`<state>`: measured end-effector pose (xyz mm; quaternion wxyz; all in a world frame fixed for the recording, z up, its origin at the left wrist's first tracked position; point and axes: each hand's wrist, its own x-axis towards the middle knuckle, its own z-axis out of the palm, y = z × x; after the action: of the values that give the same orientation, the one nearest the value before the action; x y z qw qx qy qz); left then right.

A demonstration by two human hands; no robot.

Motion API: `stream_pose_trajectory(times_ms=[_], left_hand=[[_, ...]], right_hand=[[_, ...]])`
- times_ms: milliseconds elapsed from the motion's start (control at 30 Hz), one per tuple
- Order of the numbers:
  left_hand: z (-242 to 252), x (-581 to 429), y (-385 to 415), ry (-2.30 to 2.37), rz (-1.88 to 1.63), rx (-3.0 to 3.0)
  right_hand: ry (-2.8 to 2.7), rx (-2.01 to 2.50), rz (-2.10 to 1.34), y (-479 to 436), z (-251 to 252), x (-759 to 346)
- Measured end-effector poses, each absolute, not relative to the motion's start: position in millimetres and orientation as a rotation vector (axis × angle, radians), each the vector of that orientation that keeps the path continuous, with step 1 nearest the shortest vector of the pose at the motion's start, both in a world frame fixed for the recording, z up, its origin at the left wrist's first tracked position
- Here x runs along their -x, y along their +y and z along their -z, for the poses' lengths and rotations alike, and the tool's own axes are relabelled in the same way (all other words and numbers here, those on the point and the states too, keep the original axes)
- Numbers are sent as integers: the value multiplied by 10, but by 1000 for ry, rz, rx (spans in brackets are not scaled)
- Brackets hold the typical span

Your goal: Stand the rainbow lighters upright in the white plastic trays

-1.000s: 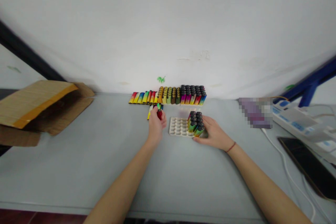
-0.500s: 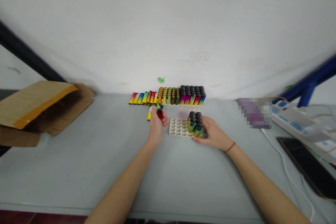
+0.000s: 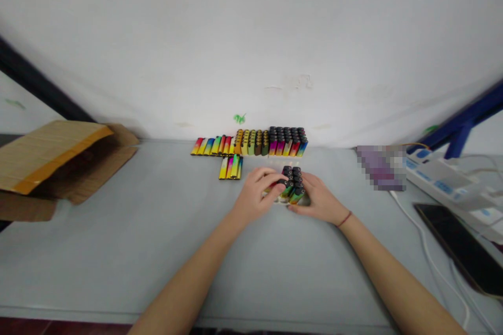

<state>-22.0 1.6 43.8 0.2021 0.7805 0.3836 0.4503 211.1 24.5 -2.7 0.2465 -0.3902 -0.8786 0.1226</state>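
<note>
My left hand [image 3: 255, 193] is closed on a red lighter [image 3: 274, 185] and holds it over the white tray [image 3: 280, 200], right beside the block of black-capped lighters [image 3: 293, 183] standing in it. My right hand [image 3: 320, 200] rests against the tray's right side, fingers curled round its edge and the standing lighters. Three loose lighters [image 3: 230, 167] lie flat on the table left of my left hand. A long row of colourful lighters [image 3: 251, 143] stands and lies along the wall behind.
An open cardboard box [image 3: 58, 162] lies at the far left. At the right are a blurred purple item [image 3: 380, 168], a white power strip [image 3: 448, 180] with cables, and a dark phone [image 3: 461, 248]. The grey table's [image 3: 118, 251] front edge runs along the bottom.
My left hand has carried the red lighter from the loose lighters on the left over to the tray, covering its empty holes. My right hand has stayed on the tray.
</note>
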Motion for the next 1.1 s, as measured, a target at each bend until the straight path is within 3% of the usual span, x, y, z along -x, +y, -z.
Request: stream_pose_trajectory(times_ms=[533,1100], left_hand=[[-412,256,80,991,-976,-2077],[-409,235,21,983,-1007,-2248]], right_hand=[[-2412,1066,-315,258,53,-2118],[-2407,1044,-303,252,52,-2116]])
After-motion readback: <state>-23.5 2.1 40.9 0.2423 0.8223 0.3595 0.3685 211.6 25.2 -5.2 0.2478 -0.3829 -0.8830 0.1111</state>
